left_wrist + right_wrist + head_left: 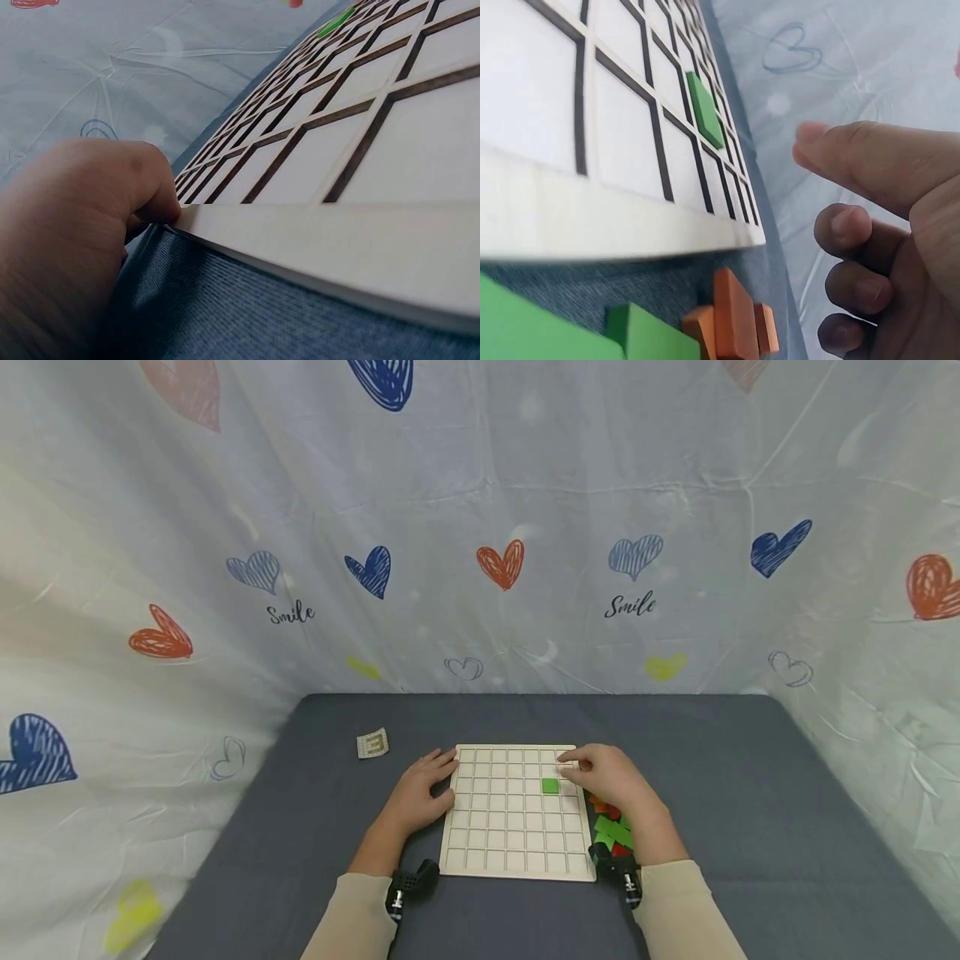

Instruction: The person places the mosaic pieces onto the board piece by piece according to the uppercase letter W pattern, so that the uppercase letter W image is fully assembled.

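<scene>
On gridded board (507,819), tile (551,786) (bright green)

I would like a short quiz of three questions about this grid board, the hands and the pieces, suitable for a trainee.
1. How many tiles sit in the cells of the grid board?
2. True or false: the right hand is pinching a tile.
3. Where do the loose coloured pieces lie?
A. Beside the board, on the person's left
B. Beside the board, on the person's right
C. Beyond the board's far edge

Key:
1. One, the green tile.
2. False; no tile shows in its grasp.
3. B.
</scene>
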`<state>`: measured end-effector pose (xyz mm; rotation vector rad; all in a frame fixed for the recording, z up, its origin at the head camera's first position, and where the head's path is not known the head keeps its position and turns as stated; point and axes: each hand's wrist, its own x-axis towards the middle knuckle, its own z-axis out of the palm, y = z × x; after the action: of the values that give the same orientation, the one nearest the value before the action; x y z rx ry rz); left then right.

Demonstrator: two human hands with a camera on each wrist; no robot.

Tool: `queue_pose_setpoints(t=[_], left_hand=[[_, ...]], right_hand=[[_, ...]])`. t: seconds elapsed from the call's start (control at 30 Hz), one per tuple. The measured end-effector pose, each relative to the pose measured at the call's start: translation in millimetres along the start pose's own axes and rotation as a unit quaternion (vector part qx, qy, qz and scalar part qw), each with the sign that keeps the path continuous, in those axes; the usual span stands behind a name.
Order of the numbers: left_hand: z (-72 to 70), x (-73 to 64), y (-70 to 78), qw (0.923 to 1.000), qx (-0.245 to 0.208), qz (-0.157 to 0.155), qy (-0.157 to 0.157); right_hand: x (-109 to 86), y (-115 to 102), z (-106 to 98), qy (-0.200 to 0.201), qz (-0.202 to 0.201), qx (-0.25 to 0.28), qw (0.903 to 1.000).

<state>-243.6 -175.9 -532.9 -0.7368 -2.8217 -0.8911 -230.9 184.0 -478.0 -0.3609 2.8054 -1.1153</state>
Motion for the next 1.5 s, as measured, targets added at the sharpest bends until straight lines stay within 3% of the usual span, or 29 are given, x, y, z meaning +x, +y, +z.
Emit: queue_pose_setpoints(t=[0.23,0.57,1.1,1.5], left_hand=[[0.2,1.8,-2.3,1.0,0.004,-0.001,0.001],[1.5,1.2,-2.1,1.0,0.007,-0.005,0.003],[-0.6,0.3,0.4,1.0,0.002,-0.009,0.0],[0.2,1.2,0.3,1.0,0.003,-0.008,0.003]], right_hand=[[-2.1,10.0,-12.5,0.047,0.016,-0.002,0.9988],[-9.2,29.8,-25.9,0.073,0.061,0.015,0.9954],[-8.2,52.4,-25.8,0.067,0.136,-0.037,0.9877],[-8.3,50.5,-22.5,0.076,0.156,-0.051,0.9836]])
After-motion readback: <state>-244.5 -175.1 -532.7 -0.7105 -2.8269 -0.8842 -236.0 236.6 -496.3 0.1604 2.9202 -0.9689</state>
